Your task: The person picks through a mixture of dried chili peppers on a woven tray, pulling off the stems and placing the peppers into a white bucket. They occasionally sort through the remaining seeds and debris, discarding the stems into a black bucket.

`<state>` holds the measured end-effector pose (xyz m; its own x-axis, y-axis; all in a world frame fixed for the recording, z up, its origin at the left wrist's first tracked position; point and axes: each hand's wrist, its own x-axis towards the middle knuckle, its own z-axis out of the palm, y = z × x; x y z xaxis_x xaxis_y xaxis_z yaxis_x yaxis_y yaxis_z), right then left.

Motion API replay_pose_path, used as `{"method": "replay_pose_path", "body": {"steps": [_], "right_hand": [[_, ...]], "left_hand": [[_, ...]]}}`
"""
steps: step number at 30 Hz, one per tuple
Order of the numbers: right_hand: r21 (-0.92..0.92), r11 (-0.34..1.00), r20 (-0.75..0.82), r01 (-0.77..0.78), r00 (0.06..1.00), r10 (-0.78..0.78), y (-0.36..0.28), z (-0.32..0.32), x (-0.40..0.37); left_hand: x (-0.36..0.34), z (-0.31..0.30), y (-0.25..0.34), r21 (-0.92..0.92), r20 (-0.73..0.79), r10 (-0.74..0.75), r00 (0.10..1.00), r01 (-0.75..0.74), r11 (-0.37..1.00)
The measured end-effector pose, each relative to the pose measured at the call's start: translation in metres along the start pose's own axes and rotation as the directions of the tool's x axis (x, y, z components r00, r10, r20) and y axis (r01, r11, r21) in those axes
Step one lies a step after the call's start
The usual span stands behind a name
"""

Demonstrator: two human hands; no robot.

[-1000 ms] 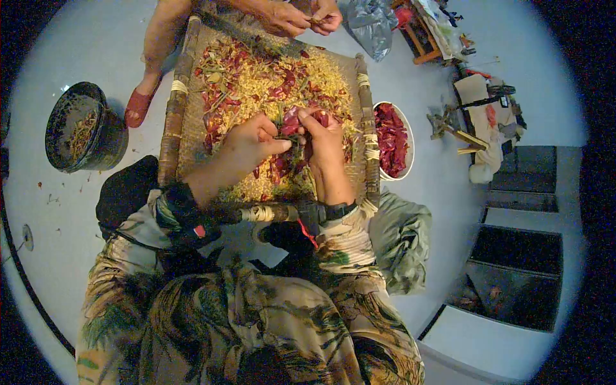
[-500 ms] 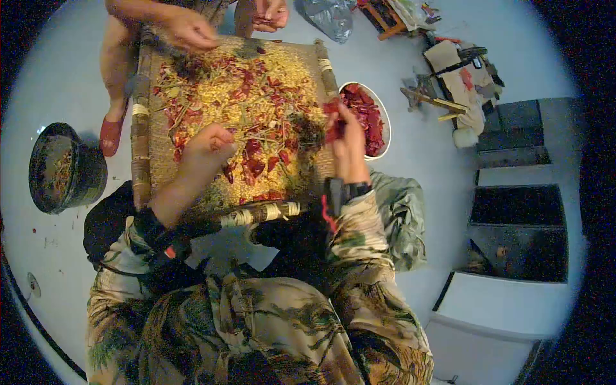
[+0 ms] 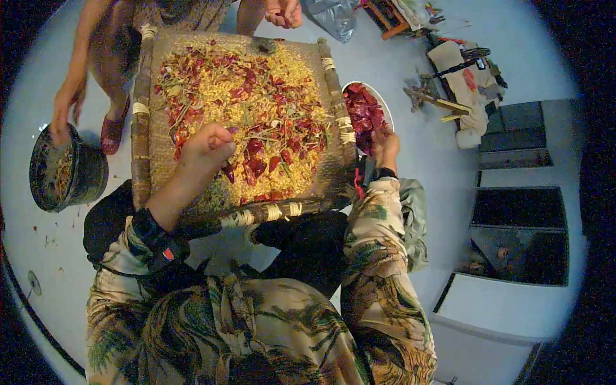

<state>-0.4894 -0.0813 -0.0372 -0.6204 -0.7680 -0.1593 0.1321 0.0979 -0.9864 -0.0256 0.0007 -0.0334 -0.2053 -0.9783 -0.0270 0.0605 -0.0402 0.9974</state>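
A woven tray (image 3: 140, 141) with a wooden frame lies before me, covered with yellow grains, broken dried red chilies (image 3: 254, 165) and stalks. My left hand (image 3: 206, 149) is over its near left part, fingers curled in a pinch; a small dark bit shows at the fingertips, too small to name. To the tray's right, my right hand (image 3: 386, 149) reaches over the near rim of a white bowl (image 3: 389, 114). Its fingers are loosely stretched against the dried red chilies (image 3: 364, 115) heaped there. Those chilies partly hide its fingertips.
Another person's hand (image 3: 65, 106) reaches into a black bucket (image 3: 90, 173) at the left; their other hand (image 3: 284, 13) is above the tray's far edge. A plastic bag (image 3: 333, 19) lies at the back. Grey-green cloth (image 3: 414, 221) hangs at my right.
My right hand has moved from above the tray's right edge to the bowl, carrying red chilies. The other person's hand has gone from the tray to the bucket. My left hand has barely moved.
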Motion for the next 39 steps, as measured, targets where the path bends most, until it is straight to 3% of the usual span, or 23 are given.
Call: {"method": "replay_pose_path", "body": {"steps": [1, 2, 3, 4, 5, 6, 7, 8, 9, 10, 13, 14, 16, 18, 21, 24, 28, 29, 32, 35, 36, 37, 39], "right_hand": [[0.143, 0.989, -0.065, -0.036, 0.997, 0.046, 0.003, 0.002, -0.001], [-0.362, 0.929, -0.019, 0.072, 0.996, -0.085, 0.002, 0.001, -0.002], [-0.765, 0.619, 0.091, 0.181, 0.980, -0.174, -0.017, 0.017, -0.025], [-0.953, 0.142, 0.237, 0.266, 0.952, -0.196, -0.029, 0.035, -0.045], [-0.757, 0.589, 0.239, 0.284, 0.959, -0.155, -0.027, 0.052, -0.057], [-0.386, 0.899, 0.256, 0.207, 0.960, -0.111, -0.021, 0.070, -0.068], [0.069, 0.996, 0.284, 0.056, 0.956, -0.073, -0.016, 0.085, -0.076], [-0.037, 0.996, 0.375, 0.085, 0.925, -0.065, -0.013, 0.099, -0.083], [-0.136, 0.969, 0.481, 0.206, 0.869, -0.117, 0.001, 0.112, -0.088], [-0.351, 0.890, 0.595, 0.290, 0.803, -0.027, 0.006, 0.132, -0.098], [-0.291, 0.604, 0.855, 0.742, 0.485, -0.183, 0.025, 0.182, -0.166], [-0.338, 0.495, 0.874, 0.800, 0.462, -0.149, 0.045, 0.192, -0.176], [-0.194, 0.349, 0.948, 0.917, 0.267, -0.174, 0.039, 0.213, -0.214], [-0.139, 0.162, 0.963, 0.977, 0.172, -0.209, 0.073, 0.228, -0.215], [-0.119, 0.029, 0.972, 0.992, 0.123, -0.201, 0.099, 0.236, -0.212], [-0.269, -0.001, 0.960, 0.963, 0.268, -0.082, 0.094, 0.231, -0.208], [-0.234, 0.412, 0.912, 0.881, 0.346, -0.222, 0.073, 0.215, -0.211], [-0.344, 0.494, 0.891, 0.799, 0.444, -0.098, 0.067, 0.213, -0.213], [-0.337, 0.752, 0.846, 0.567, 0.532, -0.022, 0.052, 0.204, -0.222], [-0.337, 0.862, 0.815, 0.379, 0.576, 0.065, 0.025, 0.197, -0.245], [-0.360, 0.887, 0.793, 0.289, 0.596, 0.128, 0.020, 0.195, -0.249], [-0.278, 0.878, 0.806, 0.390, 0.593, -0.008, 0.030, 0.192, -0.248], [-0.276, 0.827, 0.825, 0.489, 0.562, -0.057, 0.027, 0.187, -0.248]], "left_hand": [[0.000, -0.001, 0.004, 0.056, -0.016, 0.016, 1.000, -0.016, 0.998], [0.000, -0.004, 0.006, 0.113, -0.034, 0.032, 0.999, -0.028, 0.993], [0.003, -0.007, 0.006, 0.094, -0.055, 0.074, 0.996, -0.069, 0.993], [0.006, -0.011, 0.005, 0.077, -0.078, 0.113, 0.990, -0.107, 0.991], [0.009, -0.016, 0.004, 0.062, -0.105, 0.149, 0.983, -0.143, 0.988], [0.010, -0.020, 0.007, -0.013, -0.136, 0.082, 0.987, -0.085, 0.996], [0.012, -0.023, 0.015, -0.090, -0.163, 0.014, 0.987, -0.029, 0.996], [0.013, -0.027, 0.020, -0.168, -0.185, -0.055, 0.981, 0.023, 0.985], [0.016, -0.033, 0.020, -0.141, -0.201, -0.038, 0.979, 0.010, 0.990], [0.017, -0.037, 0.023, -0.155, -0.233, -0.045, 0.971, 0.008, 0.988], [0.017, -0.048, 0.031, -0.229, -0.288, -0.058, 0.956, -0.010, 0.973], [0.017, -0.049, 0.031, -0.242, -0.301, -0.054, 0.952, -0.022, 0.970], [0.018, -0.048, 0.031, -0.272, -0.326, -0.045, 0.944, -0.048, 0.961], [0.018, -0.047, 0.030, -0.236, -0.306, -0.052, 0.951, -0.023, 0.971], [0.017, -0.049, 0.029, -0.234, -0.285, -0.037, 0.958, -0.032, 0.972], [0.016, -0.051, 0.030, -0.274, -0.277, -0.039, 0.960, -0.040, 0.961], [0.016, -0.050, 0.021, -0.238, -0.194, -0.040, 0.980, -0.008, 0.971], [0.017, -0.049, 0.020, -0.208, -0.166, -0.053, 0.985, 0.018, 0.978], [0.014, -0.041, 0.015, -0.129, -0.113, 0.018, 0.993, -0.032, 0.991], [0.009, -0.029, 0.014, 0.041, -0.131, 0.098, 0.987, -0.093, 0.995], [0.009, -0.027, 0.015, 0.018, -0.096, 0.032, 0.995, -0.030, 0.999], [0.008, -0.024, 0.016, -0.003, -0.061, -0.035, 0.998, 0.035, 0.999], [0.009, -0.018, 0.015, -0.055, -0.041, -0.067, 0.997, 0.065, 0.996]]}}
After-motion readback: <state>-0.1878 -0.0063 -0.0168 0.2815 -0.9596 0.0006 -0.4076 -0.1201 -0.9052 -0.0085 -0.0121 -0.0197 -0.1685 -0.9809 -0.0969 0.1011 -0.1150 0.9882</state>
